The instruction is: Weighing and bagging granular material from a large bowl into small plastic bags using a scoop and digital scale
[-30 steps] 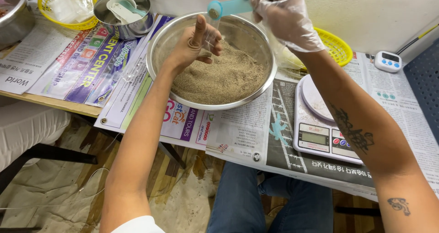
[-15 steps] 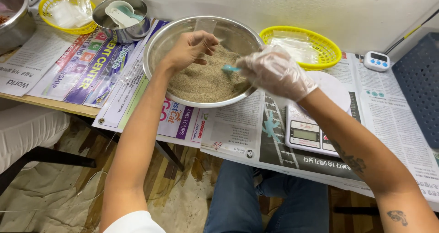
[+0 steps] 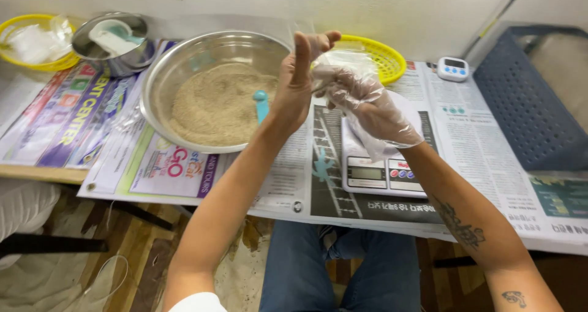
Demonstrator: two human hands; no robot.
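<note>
Head view: table point(image 3: 484, 165) under newspaper. Steel bowl point(image 3: 184, 73) of tan grain sits left of centre; half a second ago both hands worked inside it, now both are lifted clear, in front of the yellow basket point(image 3: 386, 55). Scale point(image 3: 373, 171) lies below them. Left hand point(image 3: 294, 85) bare, right hand point(image 3: 367, 104) gloved, each grip pinching 1 small clear bag point(image 3: 343, 61). Blue scoop point(image 3: 261, 104) left resting in the grain; scooping looks paused for bag handling.

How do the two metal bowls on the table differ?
The big bowl sits in the middle of the table, wide and shallow, holding tan grainy powder and a blue scoop. The small bowl stands at the back left, much narrower, holding a pale scoop instead of powder. Both are round, shiny steel and rest on newspaper.
</note>
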